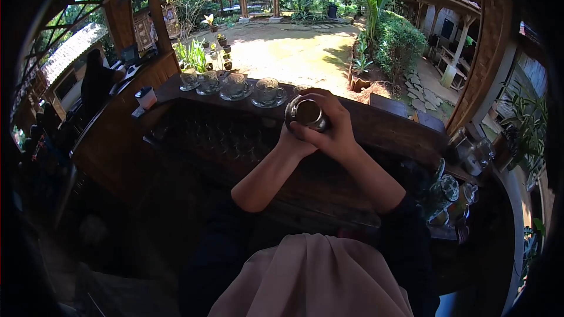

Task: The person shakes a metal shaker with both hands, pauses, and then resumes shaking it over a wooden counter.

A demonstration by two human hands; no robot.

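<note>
Both of my hands are together around a shiny, round jar-like container (308,113) with a brownish circular end facing me. My right hand (336,124) wraps its top and right side, with the thumb across the near edge. Lower down, my left hand (298,142) grips it from underneath, its fingers mostly hidden by the container and the right hand. Just beyond, on the wooden counter (388,132), glass cups on saucers stand in a row, among them a nearer cup (267,90) and another cup (235,86). One more cup is partly covered by my right hand.
Upturned-looking glassware (226,138) fills a dark shelf below the counter. A patterned green-white jug (445,191) and glass jars (470,192) stand at right. A small box (145,97) sits at the counter's left end. A person (97,79) in dark clothes is farther left.
</note>
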